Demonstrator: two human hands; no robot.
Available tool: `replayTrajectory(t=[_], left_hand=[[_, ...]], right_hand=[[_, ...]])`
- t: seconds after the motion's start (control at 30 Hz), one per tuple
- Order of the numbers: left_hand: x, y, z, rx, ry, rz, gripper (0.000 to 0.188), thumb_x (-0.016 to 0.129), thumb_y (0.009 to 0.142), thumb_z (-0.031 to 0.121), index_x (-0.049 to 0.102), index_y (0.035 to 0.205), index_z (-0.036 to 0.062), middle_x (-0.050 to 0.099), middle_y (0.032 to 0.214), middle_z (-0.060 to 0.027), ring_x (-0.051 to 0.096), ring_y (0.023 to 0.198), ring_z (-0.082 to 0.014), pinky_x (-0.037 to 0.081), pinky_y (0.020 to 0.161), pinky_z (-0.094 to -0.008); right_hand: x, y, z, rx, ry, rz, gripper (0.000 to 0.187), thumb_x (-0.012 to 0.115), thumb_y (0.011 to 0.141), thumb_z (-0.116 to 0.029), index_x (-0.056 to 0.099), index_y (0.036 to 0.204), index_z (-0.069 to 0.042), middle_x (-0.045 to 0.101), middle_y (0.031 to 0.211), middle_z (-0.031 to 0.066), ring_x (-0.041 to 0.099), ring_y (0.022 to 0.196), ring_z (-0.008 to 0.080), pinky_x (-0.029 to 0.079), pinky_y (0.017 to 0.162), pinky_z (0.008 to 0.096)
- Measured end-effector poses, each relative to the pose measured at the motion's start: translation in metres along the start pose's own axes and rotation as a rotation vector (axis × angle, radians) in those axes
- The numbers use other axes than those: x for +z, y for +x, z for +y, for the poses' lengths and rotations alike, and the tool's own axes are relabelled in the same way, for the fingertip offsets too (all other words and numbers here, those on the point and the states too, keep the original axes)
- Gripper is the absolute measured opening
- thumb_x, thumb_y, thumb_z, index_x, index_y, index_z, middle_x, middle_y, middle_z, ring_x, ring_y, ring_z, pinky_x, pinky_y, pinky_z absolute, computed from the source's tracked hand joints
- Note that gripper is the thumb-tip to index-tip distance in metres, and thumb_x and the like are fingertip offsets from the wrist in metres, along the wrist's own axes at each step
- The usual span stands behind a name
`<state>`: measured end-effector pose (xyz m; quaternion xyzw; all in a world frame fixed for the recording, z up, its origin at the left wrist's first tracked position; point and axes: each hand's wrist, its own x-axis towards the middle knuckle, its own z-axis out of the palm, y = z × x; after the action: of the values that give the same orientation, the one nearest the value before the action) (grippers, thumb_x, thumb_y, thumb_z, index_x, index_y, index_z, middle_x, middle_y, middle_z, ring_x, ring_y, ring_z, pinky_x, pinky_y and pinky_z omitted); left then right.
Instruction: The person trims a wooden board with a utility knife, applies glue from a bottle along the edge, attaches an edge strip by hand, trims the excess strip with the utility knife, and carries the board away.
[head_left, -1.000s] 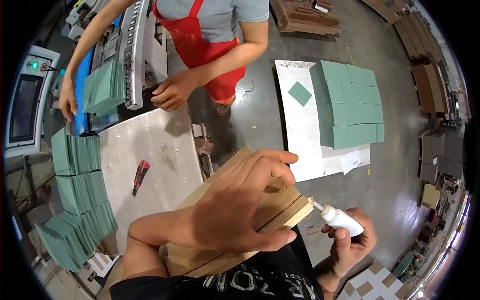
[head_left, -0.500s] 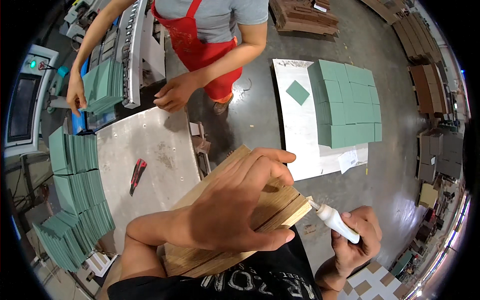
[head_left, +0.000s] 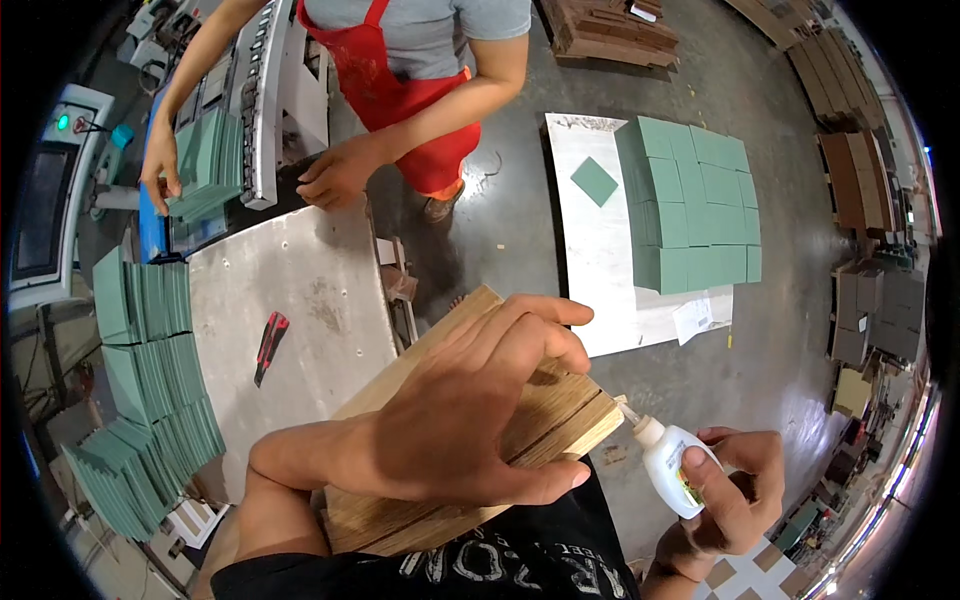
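Observation:
My right hand (head_left: 735, 492) grips a small white glue bottle (head_left: 672, 470), with part of its label showing. The bottle's narrow tip meets the right-hand end corner of the wooden boards (head_left: 555, 425), which lie close together in front of my body. Across the top of these boards stretches my left hand (head_left: 475, 410), its thumb and fingers spread apart. It holds nothing that I can see, and the wood below the palm is hidden.
A red-and-black utility knife (head_left: 270, 348) lies on a metal table (head_left: 320, 290) at left. Green sheets (head_left: 150, 385) line that table's left side. Beyond, a person in a red apron (head_left: 405, 100) handles green sheets at a machine. Green stacks (head_left: 690, 205) sit on a white board at right.
The glue bottle has turned in my right hand, showing its broad labelled side, and my right hand has shifted slightly right and down. My left hand stays over the boards.

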<state>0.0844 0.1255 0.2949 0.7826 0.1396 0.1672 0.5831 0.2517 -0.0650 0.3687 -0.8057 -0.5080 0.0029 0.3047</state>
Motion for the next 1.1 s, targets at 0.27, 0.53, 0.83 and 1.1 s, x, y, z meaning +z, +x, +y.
replayTrajectory(t=[0.27,0.53,0.83,1.1], left_hand=[[-0.001,0.002,0.002,-0.023,-0.029,-0.012,0.068,0.09,0.071,0.033,0.051,0.119,0.0058,0.049,0.14,-0.0246,0.059,0.12,-0.0373,0.05,0.096,-0.0459],[0.0,0.004,0.003,-0.016,-0.011,-0.011,0.068,0.09,0.071,0.034,0.05,0.119,0.0061,0.05,0.139,-0.0248,0.06,0.119,-0.0377,0.05,0.096,-0.0463],[-0.002,0.002,0.002,0.005,0.004,-0.019,0.07,0.089,0.074,0.037,0.047,0.121,0.0058,0.051,0.139,-0.0267,0.059,0.12,-0.0386,0.05,0.096,-0.047],[-0.001,0.002,0.001,0.017,-0.001,-0.01,0.07,0.089,0.073,0.035,0.047,0.121,0.0061,0.052,0.138,-0.0273,0.059,0.12,-0.0391,0.05,0.097,-0.0469]], right_hand=[[-0.003,0.01,-0.016,-0.131,-0.092,0.002,0.024,0.081,0.071,-0.007,0.075,0.091,-0.018,0.056,0.077,0.0083,0.056,0.072,0.0241,0.062,0.07,0.045],[-0.01,0.009,-0.016,-0.143,-0.181,-0.015,0.023,0.082,0.072,-0.007,0.076,0.09,-0.02,0.057,0.079,0.0077,0.056,0.074,0.0239,0.062,0.073,0.0478],[-0.008,0.011,-0.019,-0.156,-0.175,-0.036,0.024,0.082,0.071,-0.005,0.076,0.089,-0.02,0.058,0.08,0.0078,0.056,0.075,0.0243,0.062,0.072,0.0473],[-0.01,0.011,-0.024,-0.086,-0.151,-0.053,0.022,0.083,0.069,-0.006,0.076,0.086,-0.018,0.057,0.079,0.0087,0.056,0.075,0.0244,0.061,0.076,0.0508]])
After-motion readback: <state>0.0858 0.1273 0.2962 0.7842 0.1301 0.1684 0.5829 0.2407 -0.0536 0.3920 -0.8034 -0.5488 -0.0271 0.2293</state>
